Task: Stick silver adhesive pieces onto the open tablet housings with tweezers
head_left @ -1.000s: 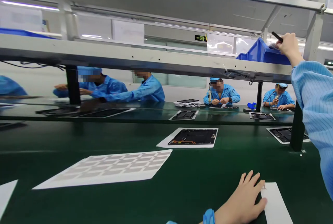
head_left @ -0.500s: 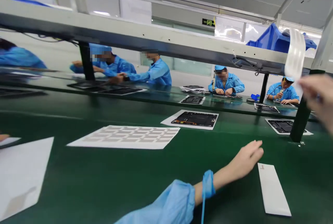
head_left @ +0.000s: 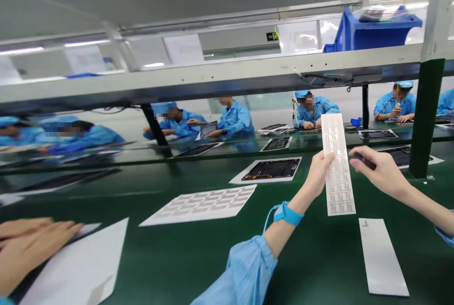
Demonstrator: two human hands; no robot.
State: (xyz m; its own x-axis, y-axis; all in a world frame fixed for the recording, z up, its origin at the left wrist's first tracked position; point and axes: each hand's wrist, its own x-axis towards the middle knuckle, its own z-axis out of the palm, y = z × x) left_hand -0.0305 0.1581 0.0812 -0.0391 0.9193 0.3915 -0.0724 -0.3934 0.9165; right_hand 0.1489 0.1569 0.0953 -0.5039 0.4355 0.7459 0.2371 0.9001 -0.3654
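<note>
My left hand [head_left: 319, 170] pinches a long white strip of small stickers [head_left: 337, 168] by its left edge and holds it upright above the green belt [head_left: 198, 248]. My right hand [head_left: 381, 172] is closed round a thin dark tool [head_left: 362, 160], just right of the strip. A blue wrist strap [head_left: 288, 213] circles my left wrist. Below the strip a blank white backing strip [head_left: 383, 255] lies flat on the belt.
A white sheet of sticker cut-outs [head_left: 202, 204] and an opened dark tablet on white paper [head_left: 271, 169] lie further along the belt. Another person's hands [head_left: 31, 243] rest on white paper at the left. A blue bin [head_left: 372, 28] sits on the overhead shelf. Workers in blue sit opposite.
My right hand came down from the blue bin on the shelf with the sticker strip. My left hand left the belt and took the strip's edge. The view swung left.
</note>
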